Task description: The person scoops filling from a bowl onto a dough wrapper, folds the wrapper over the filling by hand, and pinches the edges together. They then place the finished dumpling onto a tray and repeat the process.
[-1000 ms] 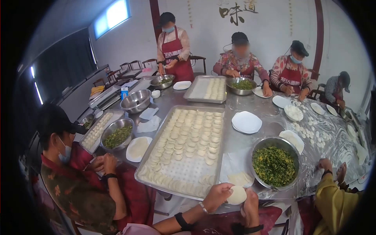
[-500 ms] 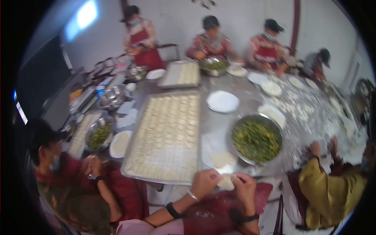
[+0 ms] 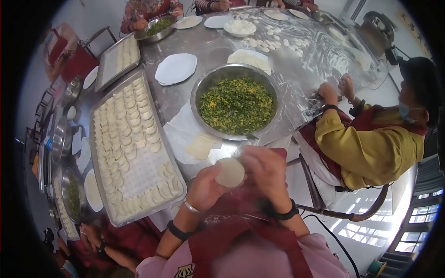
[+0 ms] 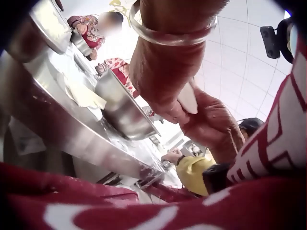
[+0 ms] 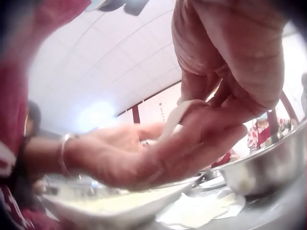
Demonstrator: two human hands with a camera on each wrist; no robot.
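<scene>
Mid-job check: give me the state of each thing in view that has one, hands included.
Dough wrapper: flat, unfilled, held between both hands.
Left hand: cupped under the wrapper, gripping it.
Right hand: fingers on the wrapper's edge, blurred.
Filling bowl: nearly full of green filling.
Large tray: mostly filled with dumplings, bare patch near its middle.
Wrapper stack: lying beside the bowl.

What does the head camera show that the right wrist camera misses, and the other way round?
Only the head view shows the tray of dumplings, the green filling in the bowl and the neighbour in yellow. Only the right wrist view shows the ceiling and the dough round edge-on. Both show the left hand and right hand holding the dough round.
</scene>
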